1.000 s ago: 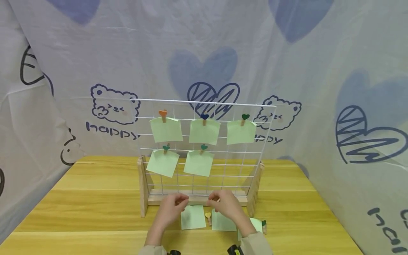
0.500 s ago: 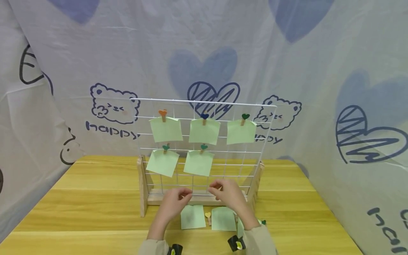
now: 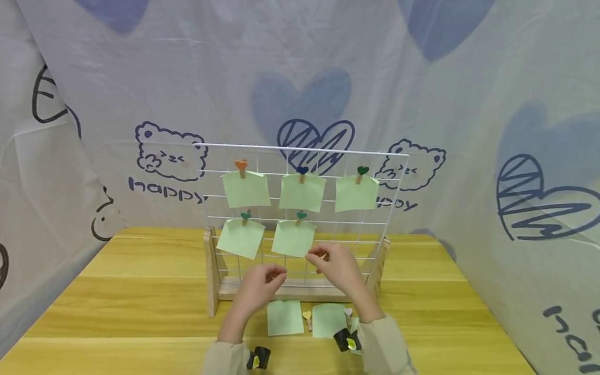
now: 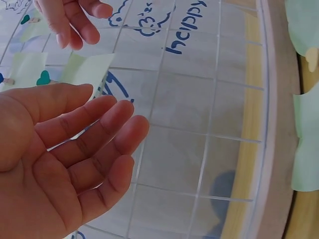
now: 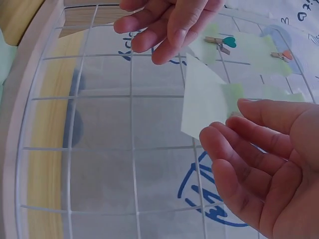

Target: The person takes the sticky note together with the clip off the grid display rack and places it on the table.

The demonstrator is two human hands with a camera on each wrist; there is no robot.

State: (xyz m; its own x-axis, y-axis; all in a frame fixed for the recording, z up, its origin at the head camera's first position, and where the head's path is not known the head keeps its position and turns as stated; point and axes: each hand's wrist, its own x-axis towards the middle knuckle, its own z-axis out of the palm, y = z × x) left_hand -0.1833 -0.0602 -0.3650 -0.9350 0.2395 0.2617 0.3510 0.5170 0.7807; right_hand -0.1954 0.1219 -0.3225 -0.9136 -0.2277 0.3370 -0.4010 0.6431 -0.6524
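A white wire grid point(image 3: 267, 148) stands upright, with green paper notes clipped to it by heart clothespins. My right hand point(image 3: 337, 266) is raised before it, fingers loosely bent, thumb near the index finger. Its fingertips are right at the bottom corner of the lower middle note point(image 3: 294, 238), which hangs from a teal heart clothespin point(image 3: 301, 215). In the right wrist view, nothing shows in the right hand point(image 5: 269, 164). Lower and to the left, my left hand point(image 3: 257, 286) hovers before the grid's bottom rows. Its relaxed fingers hold nothing in the left wrist view.
Wooden feet and a base bar point(image 3: 281, 294) support the grid on the wooden table point(image 3: 122, 307). In front lie loose notes point(image 3: 285, 319), a yellow heart clothespin point(image 3: 307, 315) and a white heart clothespin point(image 3: 348, 312). A printed cloth point(image 3: 206, 67) hangs behind.
Both hands have risen from near the base bar, the right one further, up to the lower middle note. The white heart clothespin shows now; the right sleeve covers the green one on the table.
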